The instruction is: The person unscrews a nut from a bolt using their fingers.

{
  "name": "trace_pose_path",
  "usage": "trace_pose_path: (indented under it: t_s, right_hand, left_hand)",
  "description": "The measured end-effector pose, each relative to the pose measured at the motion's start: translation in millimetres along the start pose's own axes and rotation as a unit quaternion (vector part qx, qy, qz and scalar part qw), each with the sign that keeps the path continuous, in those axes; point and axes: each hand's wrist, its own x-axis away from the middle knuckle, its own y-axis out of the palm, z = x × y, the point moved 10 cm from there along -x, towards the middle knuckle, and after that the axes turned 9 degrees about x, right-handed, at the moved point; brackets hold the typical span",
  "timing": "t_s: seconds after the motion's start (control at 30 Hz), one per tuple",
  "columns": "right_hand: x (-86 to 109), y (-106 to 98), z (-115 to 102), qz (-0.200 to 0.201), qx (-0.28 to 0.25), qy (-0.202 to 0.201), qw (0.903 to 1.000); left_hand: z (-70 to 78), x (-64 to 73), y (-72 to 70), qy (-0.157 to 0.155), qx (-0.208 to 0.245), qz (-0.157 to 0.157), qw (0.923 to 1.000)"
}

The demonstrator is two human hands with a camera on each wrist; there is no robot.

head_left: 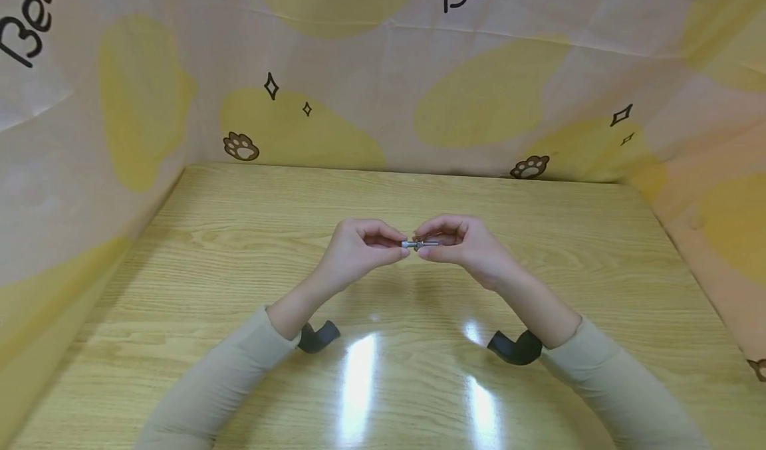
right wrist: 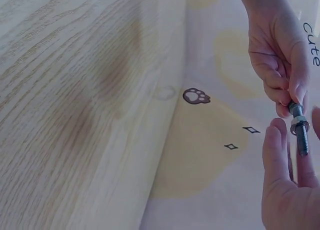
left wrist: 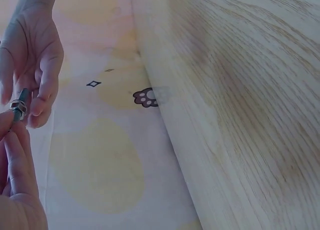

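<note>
- Nearest, over the front part of the tabletop [head_left: 251, 204], black curved pieces [head_left: 320, 337] [head_left: 516, 348] jut inward from the wrists; if the forearms dropped, one could knock the wood and jolt the grip.
- The left hand [head_left: 353, 254] pinches one end of a bolt [right wrist: 302, 145] between thumb and fingertips. That hold looks narrow; a twist or sideways pull might let the bolt turn or slip out.
- The right hand [head_left: 473, 247] has its thumb and fingers standing apart about the bolt's other end; whether a fingertip touches it I cannot tell. It seems to give little support, so a slip on the left would probably mean a drop.
- A nut [right wrist: 299, 120] sits partway along the threads, with what looks like a washer against it. Turned too far towards the tip, both could come off; pushed askew, the nut could bind.
- The bolt is held above the tabletop, roughly midway between its left and right edges. Dropped, so small and round a thing could bounce or roll.
- Beyond, the tabletop's far edge meets a printed cloth [head_left: 371, 64]; a loose part rolling that way might lodge along the join.
</note>
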Motion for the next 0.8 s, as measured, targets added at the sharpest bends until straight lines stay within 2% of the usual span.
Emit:
trace_pose_path:
  t_s: [0.2,0.47,0.8]
  right_hand:
    - [-0.5,1,3,0.005,-0.016,0.027,0.9995]
    - [2.8,-4,-4,0.02,-0.012,-0.008,0.9997]
    - [0.3,0,7,0.003,-0.015,0.042,0.999]
  left_hand:
    - [1.4,-1.2,1.6,-0.001,0.002,-0.001,1.0]
    - [1.4,-1.5,3.0,-0.005,0.015,-0.004,0.9999]
    - [1.3,-1.6,3.3,-0.005,0.011,-0.003,0.9999]
